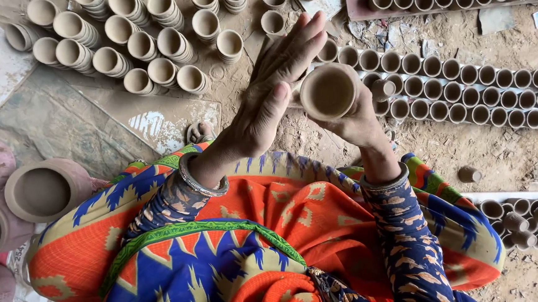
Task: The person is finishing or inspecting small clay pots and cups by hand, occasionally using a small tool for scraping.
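My right hand (358, 119) grips a small unfired clay cup (328, 91), its open mouth tilted toward me. My left hand (273, 89) is flat, fingers stretched out and apart from each other, held just left of the cup with its palm near the cup's side. I cannot tell whether the palm touches the cup. Both wrists wear metal bangles over dark patterned sleeves. An orange, blue and green patterned cloth (264, 231) covers my lap below the hands.
Rows of small clay cups (472, 92) lie on the dusty ground to the right. Stacks of clay cups (126, 36) lean at the upper left. Larger clay pots (42, 190) stand at the left edge. A tray of cups (520, 216) sits at the right.
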